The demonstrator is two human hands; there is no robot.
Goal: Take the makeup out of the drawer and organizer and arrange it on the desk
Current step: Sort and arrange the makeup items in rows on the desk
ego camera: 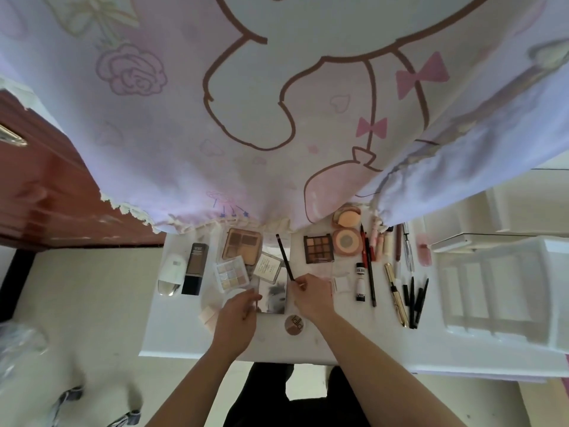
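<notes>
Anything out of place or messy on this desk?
Nothing looks spilled or broken. The middle cluster is untidy: the brown palette, clear glitter palette and small labelled compact overlap, unlike the black pencils lying side by side at right. The right hand holds a dark pencil slanted beside them.

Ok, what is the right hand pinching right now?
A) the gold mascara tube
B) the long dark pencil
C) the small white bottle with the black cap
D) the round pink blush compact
B: the right hand pinches the near end of the long dark pencil, which slants away across the white desk.
</notes>
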